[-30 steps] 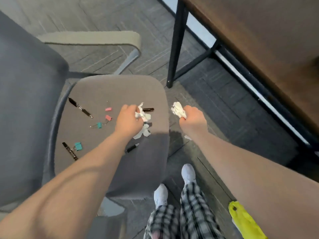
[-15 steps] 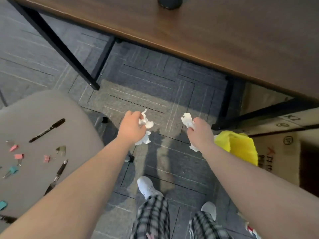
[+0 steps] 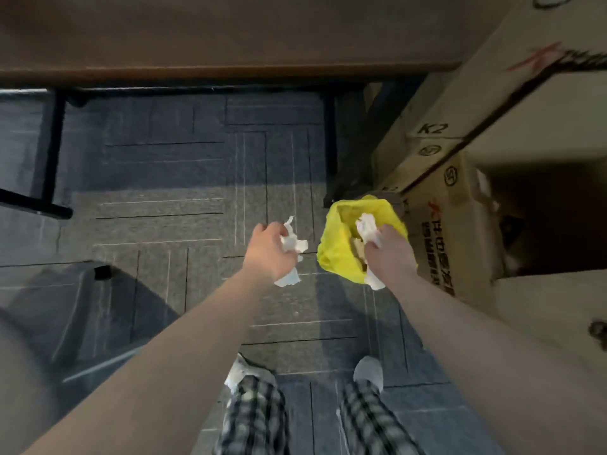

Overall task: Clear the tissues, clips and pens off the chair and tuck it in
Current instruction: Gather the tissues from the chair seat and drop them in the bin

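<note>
My left hand [image 3: 267, 252] is shut on crumpled white tissues [image 3: 293, 244], held above the grey carpet just left of a small bin lined with a yellow bag [image 3: 338, 239]. My right hand [image 3: 389, 254] is shut on another crumpled white tissue [image 3: 367, 228], held directly over the yellow bag's opening. More pale paper lies inside the bag. Only a dark edge of the chair [image 3: 29, 366] shows at the lower left; its seat, the clips and the pens are out of view.
A brown desk [image 3: 230, 37] with black legs [image 3: 329, 149] spans the top. Cardboard boxes [image 3: 460, 231] stand stacked at the right, touching the bin. My feet in white shoes [image 3: 369, 371] and checked trousers stand on the carpet below.
My view swung right, away from the chair seat, to the bin. Both hands carried their tissues over; the right one now hangs above the yellow bag.
</note>
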Motion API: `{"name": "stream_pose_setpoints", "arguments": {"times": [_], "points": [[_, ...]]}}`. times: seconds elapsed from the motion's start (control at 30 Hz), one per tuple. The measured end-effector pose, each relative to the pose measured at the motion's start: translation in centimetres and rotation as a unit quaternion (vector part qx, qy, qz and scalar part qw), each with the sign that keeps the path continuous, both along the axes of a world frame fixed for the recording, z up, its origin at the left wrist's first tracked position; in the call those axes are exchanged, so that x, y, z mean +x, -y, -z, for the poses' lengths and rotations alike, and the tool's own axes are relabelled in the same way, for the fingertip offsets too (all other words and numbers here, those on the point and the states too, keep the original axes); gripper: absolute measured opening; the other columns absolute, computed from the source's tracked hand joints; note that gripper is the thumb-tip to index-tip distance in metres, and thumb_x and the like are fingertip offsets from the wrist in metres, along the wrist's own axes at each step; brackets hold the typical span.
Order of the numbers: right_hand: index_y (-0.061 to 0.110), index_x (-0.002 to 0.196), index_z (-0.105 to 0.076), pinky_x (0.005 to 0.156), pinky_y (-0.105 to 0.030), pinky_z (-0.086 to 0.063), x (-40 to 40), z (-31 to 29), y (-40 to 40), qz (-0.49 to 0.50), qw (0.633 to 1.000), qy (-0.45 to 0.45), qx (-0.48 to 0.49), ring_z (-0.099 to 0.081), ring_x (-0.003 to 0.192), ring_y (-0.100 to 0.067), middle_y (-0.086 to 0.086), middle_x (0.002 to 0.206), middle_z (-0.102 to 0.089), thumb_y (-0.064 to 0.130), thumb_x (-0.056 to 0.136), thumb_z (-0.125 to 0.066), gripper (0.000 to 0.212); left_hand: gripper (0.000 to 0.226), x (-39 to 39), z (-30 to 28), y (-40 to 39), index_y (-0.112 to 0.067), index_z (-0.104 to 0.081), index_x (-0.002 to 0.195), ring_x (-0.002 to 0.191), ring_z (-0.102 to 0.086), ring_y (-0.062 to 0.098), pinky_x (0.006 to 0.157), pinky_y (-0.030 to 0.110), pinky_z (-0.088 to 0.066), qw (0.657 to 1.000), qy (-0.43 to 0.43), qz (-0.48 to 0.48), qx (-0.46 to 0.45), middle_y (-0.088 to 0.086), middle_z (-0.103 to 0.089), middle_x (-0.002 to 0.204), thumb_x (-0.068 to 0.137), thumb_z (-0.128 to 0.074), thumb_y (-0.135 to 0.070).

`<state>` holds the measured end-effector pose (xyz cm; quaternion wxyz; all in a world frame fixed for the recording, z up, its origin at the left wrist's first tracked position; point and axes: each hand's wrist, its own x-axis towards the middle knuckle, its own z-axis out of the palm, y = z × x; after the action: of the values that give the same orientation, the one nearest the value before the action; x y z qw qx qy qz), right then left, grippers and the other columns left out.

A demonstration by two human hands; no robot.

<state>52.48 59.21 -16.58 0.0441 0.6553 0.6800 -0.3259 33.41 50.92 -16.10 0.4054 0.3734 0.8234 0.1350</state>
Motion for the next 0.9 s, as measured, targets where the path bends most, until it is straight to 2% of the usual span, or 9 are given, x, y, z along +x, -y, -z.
{"name": "stream_pose_setpoints", "arguments": {"times": [0.1, 0.17, 0.27, 0.4, 0.5, 0.6, 0.8, 0.9], "points": [[0.003, 0.107, -0.049, 0.067, -0.032, -0.035, 4.6, 2.6, -2.1, 0.061, 0.998, -0.012, -0.019, -0.056, 0.094, -0.038, -0.018, 0.097, -0.056, 0.016, 0.092, -0.048, 0.02, 0.041, 5.1, 3.1, -3.4, -0.013, -0.049, 0.122, 0.111, -0.045, 0.024, 0.083, 0.021, -0.033, 0.999, 0.033, 0.007, -0.003, 0.01, -0.046, 0.128, 0.081, -0.056, -0.013], [0.005, 0.104, -0.049, 0.064, -0.031, -0.036, 7.1, 4.7, -3.2, 0.085, 0.996, -0.017, -0.028, -0.056, 0.089, -0.035, -0.013, 0.092, -0.053, 0.016, 0.091, -0.048, 0.017, 0.045, 8.1, 4.9, -5.4, -0.012, -0.047, 0.125, 0.114, -0.045, 0.026, 0.082, 0.024, -0.035, 0.998, 0.059, 0.004, -0.005, 0.01, -0.041, 0.128, 0.081, -0.053, -0.004], [0.011, 0.094, -0.044, 0.062, -0.03, -0.034, 9.6, 7.5, -4.4, 0.11, 0.993, -0.027, -0.04, -0.05, 0.079, -0.028, -0.007, 0.088, -0.05, 0.016, 0.09, -0.047, 0.007, 0.05, 11.4, 7.4, -7.7, -0.011, -0.045, 0.126, 0.108, -0.049, 0.029, 0.078, 0.03, -0.041, 0.997, 0.071, 0.008, 0.001, 0.009, -0.039, 0.123, 0.079, -0.046, 0.006], [0.008, 0.109, -0.049, 0.068, -0.032, -0.038, 11.2, 10.7, -5.7, 0.127, 0.99, -0.054, -0.039, -0.05, 0.083, -0.025, -0.005, 0.092, -0.051, 0.016, 0.09, -0.047, 0.021, 0.052, 14.2, 11.0, -9.9, -0.016, -0.045, 0.125, 0.111, -0.05, 0.033, 0.078, 0.03, -0.043, 0.996, 0.083, -0.006, 0.01, 0.011, -0.038, 0.131, 0.079, -0.045, 0.008], [0.007, 0.112, -0.05, 0.067, -0.031, -0.038, 11.4, 12.7, -6.7, 0.127, 0.989, -0.068, -0.027, -0.051, 0.082, -0.023, -0.005, 0.094, -0.054, 0.016, 0.091, -0.046, 0.023, 0.05, 15.4, 13.5, -11.1, -0.02, -0.047, 0.123, 0.105, -0.053, 0.033, 0.077, 0.033, -0.047, 0.997, 0.082, -0.006, 0.016, 0.01, -0.043, 0.129, 0.08, -0.043, 0.007], [0.006, 0.112, -0.051, 0.065, -0.029, -0.035, 11.4, 14.4, -7.5, 0.12, 0.99, -0.077, -0.025, -0.05, 0.08, -0.022, -0.005, 0.092, -0.053, 0.016, 0.091, -0.047, 0.023, 0.049, 16.2, 15.4, -11.8, -0.021, -0.047, 0.124, 0.099, -0.051, 0.028, 0.085, 0.038, -0.05, 0.997, 0.073, 0.001, 0.023, 0.008, -0.042, 0.131, 0.082, -0.044, 0.003], [0.012, 0.114, -0.051, 0.07, -0.026, -0.037, 11.0, 17.2, -8.1, 0.14, 0.98, -0.132, -0.055, -0.056, 0.088, -0.026, -0.009, 0.108, -0.063, 0.029, 0.09, -0.056, 0.03, 0.055, 17.1, 18.1, -12.6, -0.023, -0.041, 0.134, 0.119, -0.047, 0.028, 0.097, 0.035, -0.045, 0.996, 0.08, 0.032, 0.018, 0.007, -0.037, 0.138, 0.085, -0.06, -0.009], [0.014, 0.12, -0.051, 0.074, -0.026, -0.039, 11.1, 18.1, -8.3, 0.148, 0.976, -0.15, -0.063, -0.059, 0.103, -0.029, -0.009, 0.114, -0.063, 0.032, 0.089, -0.059, 0.036, 0.065, 17.3, 19.0, -12.9, -0.023, -0.037, 0.139, 0.128, -0.042, 0.026, 0.104, 0.04, -0.043, 0.993, 0.097, 0.062, 0.016, 0.008, -0.033, 0.142, 0.082, -0.067, -0.013]]}}
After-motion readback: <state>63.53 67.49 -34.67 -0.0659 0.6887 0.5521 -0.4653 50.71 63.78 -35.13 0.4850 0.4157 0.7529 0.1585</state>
